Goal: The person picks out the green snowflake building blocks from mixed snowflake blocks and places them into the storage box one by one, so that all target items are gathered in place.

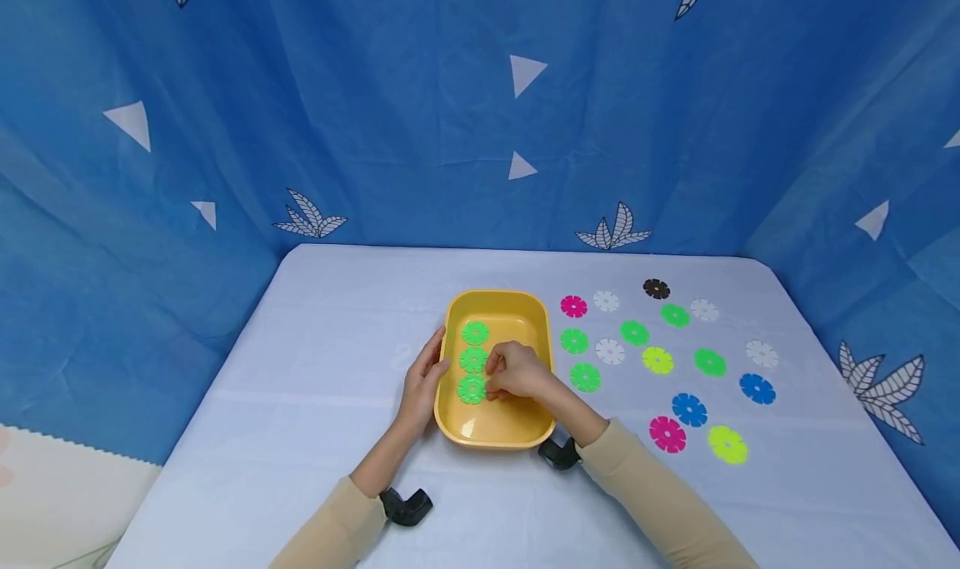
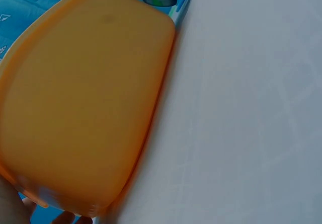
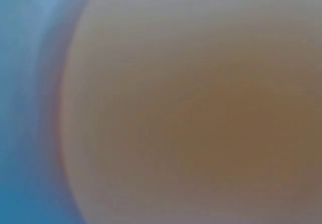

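A yellow tray stands on the pale blue table, and its outer wall fills the left wrist view. Three green discs lie in a column along its left side: far, middle, near. My right hand is inside the tray, its curled fingers pinching the right edge of the near green disc. Outside, my left hand rests flat against the tray's left wall with straight fingers; its fingertips show under the tray. The right wrist view is a blur.
Several loose discs lie on the table right of the tray, among them green, pink, blue, yellow, white and black. A blue patterned curtain closes the back and sides.
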Demonstrator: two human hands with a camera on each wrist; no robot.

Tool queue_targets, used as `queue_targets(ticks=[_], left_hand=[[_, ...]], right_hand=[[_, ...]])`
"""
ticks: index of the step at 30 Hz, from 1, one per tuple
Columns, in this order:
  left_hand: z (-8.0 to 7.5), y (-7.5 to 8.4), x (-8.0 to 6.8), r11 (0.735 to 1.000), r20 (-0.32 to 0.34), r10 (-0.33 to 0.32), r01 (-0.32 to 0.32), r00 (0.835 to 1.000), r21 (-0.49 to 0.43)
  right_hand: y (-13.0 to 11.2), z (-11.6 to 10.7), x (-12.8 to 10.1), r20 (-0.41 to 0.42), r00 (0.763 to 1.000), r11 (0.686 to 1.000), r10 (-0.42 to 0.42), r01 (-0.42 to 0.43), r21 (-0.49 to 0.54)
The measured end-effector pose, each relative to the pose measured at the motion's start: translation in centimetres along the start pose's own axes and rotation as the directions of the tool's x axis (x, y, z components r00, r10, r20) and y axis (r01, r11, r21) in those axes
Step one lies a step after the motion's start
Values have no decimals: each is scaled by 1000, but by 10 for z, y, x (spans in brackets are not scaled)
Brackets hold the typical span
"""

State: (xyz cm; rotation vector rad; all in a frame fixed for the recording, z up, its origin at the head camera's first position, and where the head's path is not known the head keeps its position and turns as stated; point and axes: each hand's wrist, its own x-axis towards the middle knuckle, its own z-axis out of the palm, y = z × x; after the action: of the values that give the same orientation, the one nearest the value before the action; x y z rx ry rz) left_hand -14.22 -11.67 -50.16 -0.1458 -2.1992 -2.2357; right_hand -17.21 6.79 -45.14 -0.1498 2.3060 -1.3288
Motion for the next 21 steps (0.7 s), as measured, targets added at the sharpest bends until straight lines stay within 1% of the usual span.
queue_targets(ticks=[4, 7, 9, 11, 14, 16, 19, 21], left_hand=[[0, 0, 0, 1000, 2, 4, -4, 1000, 12], [0, 0, 0, 1000, 2, 0, 0, 1000, 15], [0, 1, 0, 1000, 0, -8, 8, 1000, 14], [0, 1, 0, 1000, -2, -16, 16, 1000, 9], [0, 2, 0, 1000, -6, -18, 18, 1000, 7], [0, 2, 0, 1000, -7, -18, 18, 1000, 7], [0, 1, 1, 1000, -6, -22, 22, 1000, 11], [-1, 1, 1, 1000, -6, -21, 21, 1000, 16]], right_hand=[[-1, -1, 1, -26, 999, 999, -40, 41, 16], [-1, -2, 1, -22, 997, 994, -73, 75, 78], [-3, -5, 0, -3, 997, 987, -83, 83, 135], [-6, -10, -4, 12, 996, 981, -94, 91, 169], [-12, -24, -15, -13, 995, 985, -99, 100, 141], [-14, -37, -25, -57, 993, 989, -103, 108, 96], [-10, -60, -38, -140, 987, 995, -83, 90, 41], [0, -75, -45, -184, 981, 998, -61, 65, 16]])
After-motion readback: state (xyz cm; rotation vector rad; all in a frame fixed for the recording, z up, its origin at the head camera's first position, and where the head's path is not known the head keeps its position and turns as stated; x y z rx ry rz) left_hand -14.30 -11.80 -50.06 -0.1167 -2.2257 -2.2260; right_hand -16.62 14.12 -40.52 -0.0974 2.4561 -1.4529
